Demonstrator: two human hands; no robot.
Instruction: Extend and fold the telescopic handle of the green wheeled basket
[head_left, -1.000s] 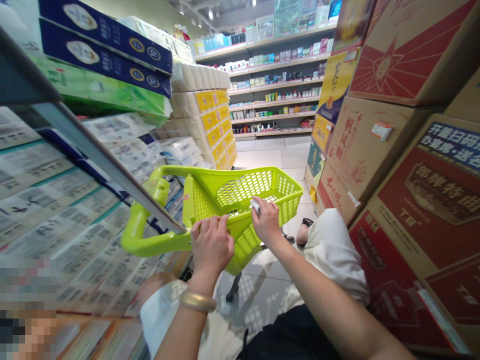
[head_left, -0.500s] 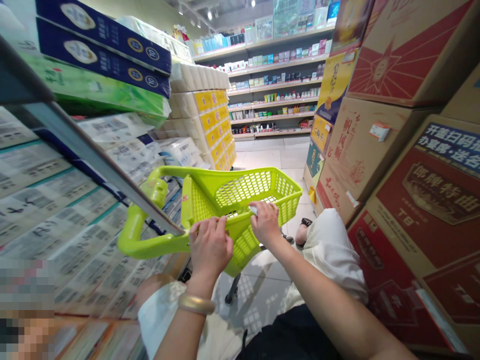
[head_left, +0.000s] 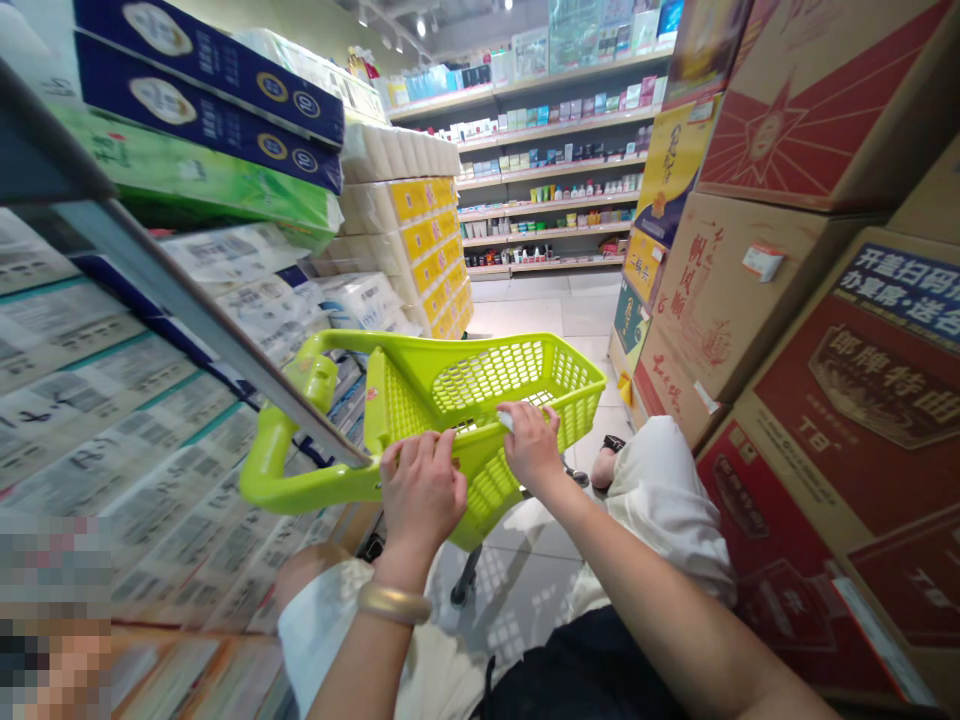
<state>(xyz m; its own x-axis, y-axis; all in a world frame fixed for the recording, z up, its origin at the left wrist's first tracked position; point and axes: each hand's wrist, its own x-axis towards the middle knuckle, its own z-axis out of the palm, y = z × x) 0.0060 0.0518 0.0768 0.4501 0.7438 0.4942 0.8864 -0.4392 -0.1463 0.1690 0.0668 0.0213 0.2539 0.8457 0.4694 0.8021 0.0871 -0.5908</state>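
Hands of the person meet at the near rim of a green basket (head_left: 487,375). It is a plastic one with grid walls and a long curved handle, and it stands on small wheels on the tiled floor (head_left: 540,310) of a narrow shop aisle.

The left hand (head_left: 421,492) lies on the rim near the corner where the handle joins. Its fingers are bent over the edge and clasp the plastic. A pale bracelet (head_left: 394,603) sits on this wrist.

The right hand (head_left: 531,447) is just beside it, further along the same rim. Its fingers are closed around a small white thing (head_left: 507,420). Only the tip shows between the fingers, so it is perhaps a cloth or a paper; I cannot tell more. The tip is right at the basket rim, on the inner side.

A grey shelf rail (head_left: 210,330) at the left crosses in front of the handle. Under it lie many tissue packs (head_left: 112,400), and above it are blue boxes (head_left: 210,70). Behind the basket rises a stack of yellow packs (head_left: 431,240). Brown cardboard cartons (head_left: 787,300) with red print fill the right side. A knee in white cloth (head_left: 660,490) is bent just beside the basket, to its right. Far shelves (head_left: 547,180) with small goods close the aisle at the back.
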